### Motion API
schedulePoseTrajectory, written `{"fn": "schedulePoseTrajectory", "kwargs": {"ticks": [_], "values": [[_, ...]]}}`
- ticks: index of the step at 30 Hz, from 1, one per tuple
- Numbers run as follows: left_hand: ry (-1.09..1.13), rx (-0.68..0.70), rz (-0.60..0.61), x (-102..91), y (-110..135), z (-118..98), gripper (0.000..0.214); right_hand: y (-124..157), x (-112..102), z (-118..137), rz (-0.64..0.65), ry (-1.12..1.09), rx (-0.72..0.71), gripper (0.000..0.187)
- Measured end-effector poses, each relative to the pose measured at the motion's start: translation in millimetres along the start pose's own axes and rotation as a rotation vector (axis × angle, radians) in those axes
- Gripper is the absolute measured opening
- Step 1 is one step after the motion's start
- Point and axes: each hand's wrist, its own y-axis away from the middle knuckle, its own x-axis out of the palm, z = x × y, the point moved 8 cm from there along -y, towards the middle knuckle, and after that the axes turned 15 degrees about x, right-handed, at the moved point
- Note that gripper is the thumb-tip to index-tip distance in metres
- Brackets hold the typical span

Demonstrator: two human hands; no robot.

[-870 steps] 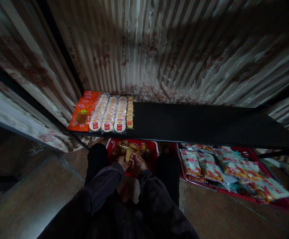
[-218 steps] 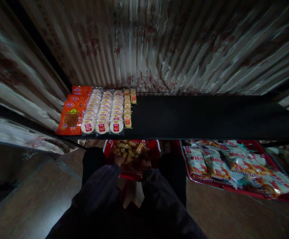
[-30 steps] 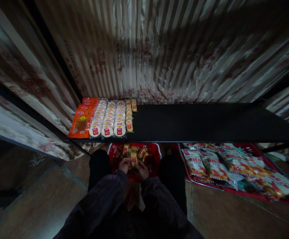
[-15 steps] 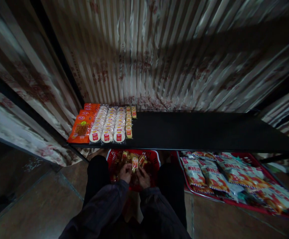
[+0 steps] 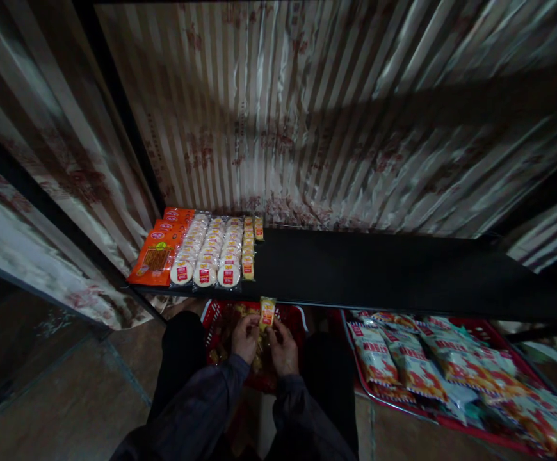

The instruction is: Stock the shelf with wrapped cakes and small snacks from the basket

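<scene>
Between my two hands, a small yellow snack packet point(image 5: 267, 311) with a red-and-white label stands upright near the shelf's front edge. My left hand point(image 5: 244, 340) pinches its lower left side with closed fingers. From the right, my right hand point(image 5: 283, 349) grips the lower part, its thumb against the packet. Below both hands sits a red basket point(image 5: 301, 320) with more of these packets, dim and partly covered by the hands. Up on the black shelf point(image 5: 355, 266), similar yellow packets point(image 5: 248, 266) form a row, with one more packet point(image 5: 258, 228) beside it at the back.
Left of the yellow row are several rows of round white crackers point(image 5: 205, 274) in clear wrap, then orange snack bags point(image 5: 156, 256). A second red basket point(image 5: 362, 378) at right holds large puffed snack bags point(image 5: 413, 368). Striped curtain point(image 5: 278, 128) hangs behind; a dark post stands left.
Both hands have raised the yellow packet out of the basket, up toward the shelf's front edge. The view has tilted slightly, so the shelf appears lower.
</scene>
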Motion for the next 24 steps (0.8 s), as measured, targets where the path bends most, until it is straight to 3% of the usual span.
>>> {"fn": "schedulePoseTrajectory", "kwargs": {"ticks": [9, 16, 24], "values": [[-0.072, 0.030, 0.042, 14.7, -26.2, -34.5, 0.030, -16.2, 3.9, 53.6, -0.019, 0.127, -0.071, 0.047], [-0.093, 0.037, 0.010, 23.4, -46.1, -38.4, 0.026, -37.0, 7.3, 77.0, 0.016, 0.196, -0.075, 0.039], [-0.316, 0.095, 0.062, 36.2, -72.3, -54.9, 0.032, -61.2, 15.0, 106.5, 0.027, 0.346, -0.123, 0.041]]}}
